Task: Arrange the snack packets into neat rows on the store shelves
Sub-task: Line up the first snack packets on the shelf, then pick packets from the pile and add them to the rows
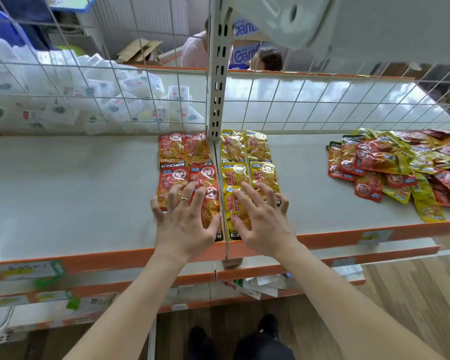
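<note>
Snack packets (233, 149) sit in two tidy blocks in the middle of the frame: red packets (172, 152) left of the shelf seam (220, 178), yellow packets (257, 146) right of it. A loose heap (390, 165) of both colours lies at the right of the shelf (76, 190), well apart from the blocks.

The left hand (185, 224) is spread flat over the nearest red ones. The right hand (263, 222) is spread the same way over the nearest yellow ones. Neither pinches anything, though how firmly the fingertips bear down is hard to tell in this wide view.

These look like thin, glossy foil pouches: light, limp and likely to slide over one another. They are probably best squared with flat fingers pushing on their edges, and lifted by pinching a sealed end.
</note>
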### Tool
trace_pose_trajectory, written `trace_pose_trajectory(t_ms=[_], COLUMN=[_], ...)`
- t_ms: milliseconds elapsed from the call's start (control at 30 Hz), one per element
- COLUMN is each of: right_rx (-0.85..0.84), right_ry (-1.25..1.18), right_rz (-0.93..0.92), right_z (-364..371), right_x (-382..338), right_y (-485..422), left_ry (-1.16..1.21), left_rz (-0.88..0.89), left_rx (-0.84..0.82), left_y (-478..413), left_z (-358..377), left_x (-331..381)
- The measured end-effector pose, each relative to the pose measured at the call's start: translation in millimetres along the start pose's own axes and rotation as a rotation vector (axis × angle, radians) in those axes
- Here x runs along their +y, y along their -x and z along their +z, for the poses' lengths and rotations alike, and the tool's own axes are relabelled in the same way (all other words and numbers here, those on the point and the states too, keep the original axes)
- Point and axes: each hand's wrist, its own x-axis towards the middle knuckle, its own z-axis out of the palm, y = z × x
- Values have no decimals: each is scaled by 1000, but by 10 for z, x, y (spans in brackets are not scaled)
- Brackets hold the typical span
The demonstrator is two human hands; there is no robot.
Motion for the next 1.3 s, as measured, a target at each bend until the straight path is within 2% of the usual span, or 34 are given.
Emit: trace_pose_trajectory(t_ms=[200, 367, 500, 667, 767, 900, 1100, 1300], right_rx=[68, 116, 180, 265, 316, 322, 347, 343], right_ry=[-5, 36, -41, -89, -117, -227, -205, -194], right_rz=[-20, -51, -40, -2, 38, 140, 254, 288], right_z=[-16, -91, -235, -693, -1021, -1246, -1380, -1405], right_x=[7, 14, 245, 789, 1225, 1876, 2664, 3030], right_y=[39, 223, 539, 917, 1194, 1548, 2088, 2260], left_ry=[-1, 68, 90, 171, 217, 206, 149, 130], left_rz=[20, 42, 4, 28, 104, 162, 249, 302], left_rx=[22, 140, 191, 143, 162, 153, 115, 99], left_y=[24, 181, 422, 398, 387, 428, 544, 501], left_z=[-31, -142, -175, -229, -254, -186, 30, 216], left_x=[-3, -8, 195, 1086, 1747, 2484, 3204, 3676])
